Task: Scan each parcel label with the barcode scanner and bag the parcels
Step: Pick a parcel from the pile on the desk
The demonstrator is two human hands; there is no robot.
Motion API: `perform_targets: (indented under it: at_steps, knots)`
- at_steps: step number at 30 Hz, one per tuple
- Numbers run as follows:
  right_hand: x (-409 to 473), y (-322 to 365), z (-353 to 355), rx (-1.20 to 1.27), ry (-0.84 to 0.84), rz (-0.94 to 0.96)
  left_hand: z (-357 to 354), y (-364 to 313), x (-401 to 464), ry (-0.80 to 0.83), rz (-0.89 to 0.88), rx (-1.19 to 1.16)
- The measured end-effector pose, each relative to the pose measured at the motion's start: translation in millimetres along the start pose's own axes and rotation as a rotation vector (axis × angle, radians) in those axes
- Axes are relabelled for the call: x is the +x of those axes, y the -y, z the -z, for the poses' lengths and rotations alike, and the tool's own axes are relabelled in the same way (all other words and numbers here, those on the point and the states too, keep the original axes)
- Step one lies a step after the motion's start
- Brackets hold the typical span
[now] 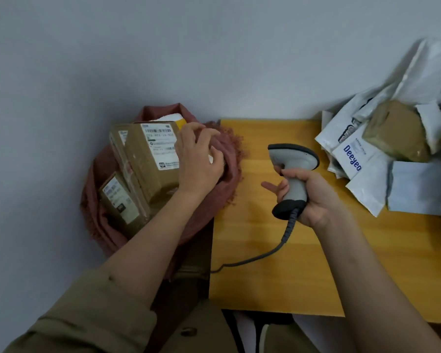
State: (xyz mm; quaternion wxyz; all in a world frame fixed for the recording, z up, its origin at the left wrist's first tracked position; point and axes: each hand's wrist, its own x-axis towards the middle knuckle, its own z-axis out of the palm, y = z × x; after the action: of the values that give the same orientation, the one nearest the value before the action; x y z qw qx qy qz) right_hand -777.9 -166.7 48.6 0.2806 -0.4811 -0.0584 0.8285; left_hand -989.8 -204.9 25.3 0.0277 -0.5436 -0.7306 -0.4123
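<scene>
two hands are in view over a yellow desk (303, 263) that fills the lower right of the frame. the right hand (308, 197), at centre right, has its fingers curled round the grip of a grey barcode scanner (292, 161), with the forefinger stretched out toward the left; the scanner's head sits above the fist and its dark cable (270, 253) curls down and left across the desk to the desk's left edge. the left hand (199, 159), at centre left, has its fingers bent at the rim of a reddish-brown bag (224, 189) that stands against the wall just left of the desk; whether it pinches the bag's cloth or something pale beneath the fingers i cannot tell. three brown cardboard parcels show in the bag's mouth: a large parcel (150, 164) with a white barcode label facing up, touching the left hand, a thin parcel (120, 141) behind it, and a small parcel (119, 200) lower left. at the right edge of the frame lies a heap of white mailer pouches (362, 174), one printed "deeyeo", with a brown box (397, 131) on top. olive sleeves (87, 314) show at lower left.
</scene>
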Motion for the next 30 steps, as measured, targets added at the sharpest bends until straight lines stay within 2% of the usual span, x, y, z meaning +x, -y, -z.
perform_targets:
  at_steps: [3,6,11,13,16,19,21,24,27,30]
  knots:
    - [-1.0,13.4,21.8,0.058,0.015,0.032,-17.7,-18.6,-2.4,-0.004,0.114,-0.013]
    - [10.2,18.1,35.1,0.097,0.048,-0.007,-24.2,-29.0,-11.6,-0.075,0.217,-0.015]
    - [30.1,-2.2,37.1,0.16,0.067,-0.093,-0.1,-18.7,-44.4,-0.172,0.261,0.071]
    - [36.4,-17.7,27.8,0.116,0.047,-0.124,21.0,-1.3,-58.7,-0.282,0.383,0.098]
    - [47.5,-45.4,8.2,0.083,-0.014,-0.154,49.8,39.9,-81.7,-0.363,0.757,0.198]
    - [64.3,-75.4,-14.0,0.093,-0.029,-0.143,69.0,92.6,-97.1,-0.232,1.174,0.237]
    - [78.8,-94.4,-26.8,0.089,-0.073,-0.127,77.2,127.7,-107.1,-0.131,1.353,0.18]
    - [99.1,-121.7,-42.3,0.115,-0.142,-0.129,84.6,179.8,-126.7,-0.021,1.47,0.031]
    - [108.5,-142.6,-51.9,0.189,-0.127,-0.168,90.3,218.2,-140.2,0.035,1.565,-0.301]
    - [98.6,-148.3,-52.0,0.211,-0.09,-0.157,89.3,231.8,-138.2,0.065,1.682,-0.488]
